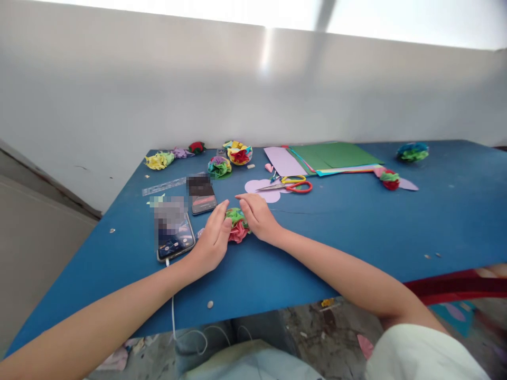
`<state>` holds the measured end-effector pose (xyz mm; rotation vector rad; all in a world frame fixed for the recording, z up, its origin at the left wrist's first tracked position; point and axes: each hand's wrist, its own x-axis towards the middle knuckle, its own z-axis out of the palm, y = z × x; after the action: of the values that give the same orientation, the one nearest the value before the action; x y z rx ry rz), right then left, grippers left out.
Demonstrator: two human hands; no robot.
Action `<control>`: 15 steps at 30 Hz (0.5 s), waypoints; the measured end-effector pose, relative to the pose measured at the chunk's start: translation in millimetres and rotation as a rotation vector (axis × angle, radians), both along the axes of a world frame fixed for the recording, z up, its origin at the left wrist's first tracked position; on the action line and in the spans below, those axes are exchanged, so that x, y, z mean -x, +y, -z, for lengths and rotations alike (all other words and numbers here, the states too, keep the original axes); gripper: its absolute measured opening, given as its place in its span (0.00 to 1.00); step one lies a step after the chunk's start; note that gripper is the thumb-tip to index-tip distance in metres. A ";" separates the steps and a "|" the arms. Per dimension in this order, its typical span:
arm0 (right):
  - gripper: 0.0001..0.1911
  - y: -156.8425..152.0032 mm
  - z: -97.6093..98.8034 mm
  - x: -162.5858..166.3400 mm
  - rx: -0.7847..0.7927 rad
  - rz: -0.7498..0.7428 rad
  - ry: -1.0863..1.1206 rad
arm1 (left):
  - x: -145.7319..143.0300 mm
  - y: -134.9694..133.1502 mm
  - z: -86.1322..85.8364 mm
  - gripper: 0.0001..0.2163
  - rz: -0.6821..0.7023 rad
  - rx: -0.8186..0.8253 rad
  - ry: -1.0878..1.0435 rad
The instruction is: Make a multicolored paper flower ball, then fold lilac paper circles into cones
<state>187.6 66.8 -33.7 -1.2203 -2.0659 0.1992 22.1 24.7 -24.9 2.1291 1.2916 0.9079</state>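
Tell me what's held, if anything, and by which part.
The left hand and right hand cup a green-pink paper flower at its sides; firm grip can't be told.

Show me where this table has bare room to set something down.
Widest: right side, between the right forearm and the red-green flower, bar small scraps. Smaller: between that and the left forearm, around a pale round bit. Crowded: by the phones and, farther back, the scissors.

I observe a blue desk [356, 221], its far edge along a pale wall [178, 84]. Above the wall I note a glaring white area [396, 24]; a bright streak [266, 50] marks the surface below. Beneath the desk I record a grey, stained floor [307, 338], littered with scraps [365, 347].
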 end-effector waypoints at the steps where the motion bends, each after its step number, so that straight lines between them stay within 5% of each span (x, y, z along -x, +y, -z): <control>1: 0.18 2.1 -1.4 -3.3 0.005 0.025 -0.055 | 1.0 0.3 -1.2 0.23 0.014 -0.042 0.026; 8: 0.17 24.7 -5.6 -49.0 0.086 0.255 -0.382 | 1.2 -4.9 -8.0 0.21 0.394 -0.487 0.473; 15: 0.16 43.6 4.3 -103.4 0.057 0.279 -0.543 | 9.0 19.5 2.4 0.19 0.129 -0.708 0.688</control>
<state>291.0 110.3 -38.1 -1.7242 -2.3076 -0.2321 13.1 44.2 -27.3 3.2435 1.1965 0.6450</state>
